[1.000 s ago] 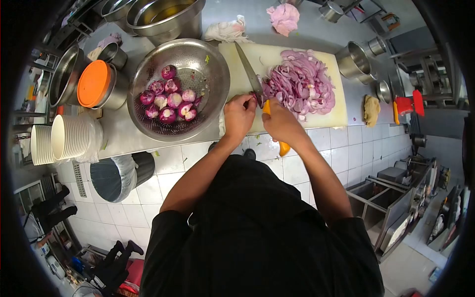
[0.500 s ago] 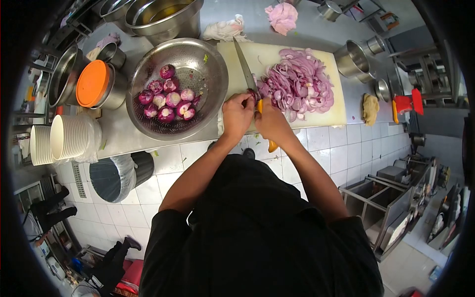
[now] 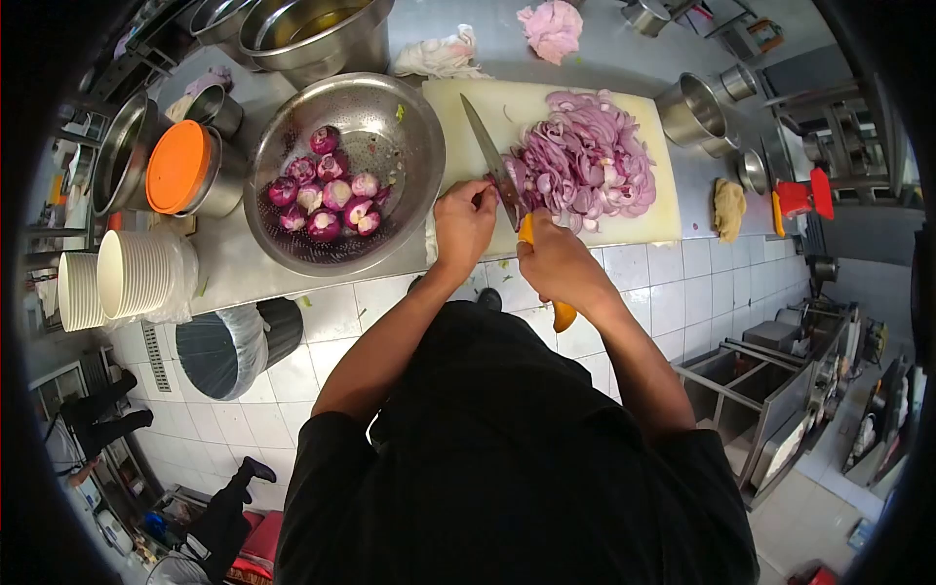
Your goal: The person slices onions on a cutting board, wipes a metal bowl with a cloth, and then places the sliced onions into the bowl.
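My right hand (image 3: 565, 261) is wrapped round the yellow handle of a kitchen knife (image 3: 490, 146). Its long blade slants up and to the left over the white cutting board (image 3: 450, 127). Just left of the blade, at the board's front edge, my left hand (image 3: 463, 226) is closed in a pinch on a small piece of red onion, mostly hidden by the fingers. A large heap of sliced red onion (image 3: 590, 161) lies on the board right of the knife. On the left, a perforated metal bowl (image 3: 409, 156) contains several peeled whole red onions (image 3: 336, 195).
Steel pots (image 3: 694, 112) stand right of the board, near a yellowish cloth (image 3: 728, 210). Leftward are an orange lid (image 3: 178, 166), stacked white cups (image 3: 136, 273) and a lined bin (image 3: 219, 351) below. A white cloth (image 3: 439, 54) and pink cloth (image 3: 551, 31) lie behind. Another person's legs (image 3: 229, 507) show lower left.
My right hand has drawn the knife back towards my body and to the right, and the blade now lies further from my left fingers. My left hand has barely moved.
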